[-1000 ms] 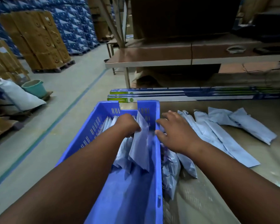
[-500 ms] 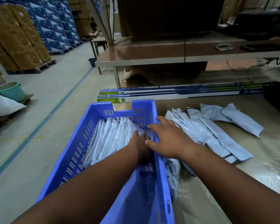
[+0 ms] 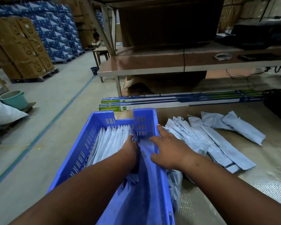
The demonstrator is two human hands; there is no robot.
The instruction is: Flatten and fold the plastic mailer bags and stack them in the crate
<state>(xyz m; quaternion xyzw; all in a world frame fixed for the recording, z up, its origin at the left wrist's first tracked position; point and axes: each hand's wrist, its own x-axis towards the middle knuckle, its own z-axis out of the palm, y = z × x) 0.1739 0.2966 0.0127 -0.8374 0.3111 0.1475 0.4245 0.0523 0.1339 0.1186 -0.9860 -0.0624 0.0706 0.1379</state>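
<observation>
A blue slotted crate [image 3: 81,153] stands in front of me with a row of folded pale blue mailer bags [image 3: 110,142] standing on edge inside it. My left hand [image 3: 131,149] reaches down into the crate and presses against the last bag of the row; its fingers are partly hidden. My right hand [image 3: 169,150] rests with spread fingers on the crate's right rim. Several flattened and folded mailer bags [image 3: 217,143] lie on the table to the right of the crate.
Long flat boxed items [image 3: 177,101] lie across the table behind the crate. A dark bin [image 3: 277,108] sits at the right edge. A metal shelf rack [image 3: 185,65] stands beyond. Stacked cartons [image 3: 21,49], a green bucket [image 3: 14,99] and a seated person are on the floor side, left.
My left hand has lowered the folded bag into the crate and pushed it against the row. My right hand has shifted from the bag onto the crate's right rim.
</observation>
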